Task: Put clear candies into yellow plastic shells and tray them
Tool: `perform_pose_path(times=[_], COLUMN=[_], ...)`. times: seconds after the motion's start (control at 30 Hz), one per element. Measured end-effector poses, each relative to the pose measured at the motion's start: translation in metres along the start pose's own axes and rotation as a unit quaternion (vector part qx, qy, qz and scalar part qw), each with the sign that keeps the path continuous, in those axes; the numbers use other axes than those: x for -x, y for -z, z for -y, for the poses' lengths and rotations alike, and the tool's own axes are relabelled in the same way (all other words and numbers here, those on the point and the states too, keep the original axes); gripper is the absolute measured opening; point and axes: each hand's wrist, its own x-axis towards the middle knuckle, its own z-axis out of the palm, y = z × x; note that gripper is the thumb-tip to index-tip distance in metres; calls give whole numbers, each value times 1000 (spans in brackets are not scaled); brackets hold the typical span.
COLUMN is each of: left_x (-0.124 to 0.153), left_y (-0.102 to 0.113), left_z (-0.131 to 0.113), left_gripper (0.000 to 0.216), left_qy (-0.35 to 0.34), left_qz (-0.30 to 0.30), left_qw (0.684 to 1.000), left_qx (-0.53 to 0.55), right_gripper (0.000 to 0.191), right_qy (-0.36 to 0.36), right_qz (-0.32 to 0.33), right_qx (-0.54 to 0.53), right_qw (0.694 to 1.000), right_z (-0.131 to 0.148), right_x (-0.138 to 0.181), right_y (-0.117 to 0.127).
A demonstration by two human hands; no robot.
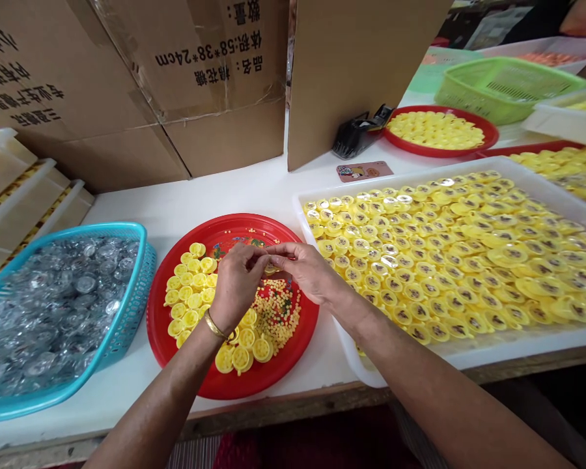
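Both hands meet above the red round tray [300, 348]. My left hand [238, 279], with a gold bangle at its wrist, is closed in a pinch. Fingertip to fingertip with it, my right hand [308, 268] pinches too. A small round piece shows between them, mostly hidden by the fingers, and I cannot make out its kind. Small yellow cup-shaped pieces [190, 319] lie on the tray's left and front. Loose pale-yellow beads [279, 316] are scattered over its right side, close below my right hand.
Left stands a blue basket [144, 273] of clear round pieces, with stacked white trays [43, 189] behind. A white tray [351, 365] of yellow pieces with shiny tops fills the right. Behind are cardboard boxes [215, 137], a black tape dispenser [356, 137] and a green basket [478, 98].
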Motion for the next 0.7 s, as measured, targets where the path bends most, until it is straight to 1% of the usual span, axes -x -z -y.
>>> perform_pose_path(times=[0.13,0.2,0.27,0.33,0.4,0.47,0.53,0.63,0.7], left_x=[2,4,4,4,3,3,5,9,13], left_y=[-2,-5,-8,-9,-9,-5,-1,3,4], left_z=[4,5,6,4,3,2,3,4,5], left_gripper=[20,25,25,24,24,28,34,40,42], left_qy=[-61,-68,-57,-27,26,75,101,122,122], left_qz=[-22,-8,13,18,27,53,68,47,32], left_qw=[992,990,992,996,999,992,981,974,980], left_qx=[-105,-120,-111,-80,-7,85,152,182,152], right_gripper=[12,13,13,14,16,17,16,18,20], right_qy=[19,31,42,50,60,70,74,64,51], right_qz=[-17,-38,-60,-68,-74,-80,-72,-24,-5], right_qx=[-5,2,20,34,43,51,56,32,17], right_qw=[1000,999,997,996,995,993,993,997,999], right_z=[0,-2,-4,-5,-6,-7,-8,-7,-6], right_x=[1,2,3,4,4,4,5,7,9], right_y=[0,1,1,1,0,-2,-4,-7,-8])
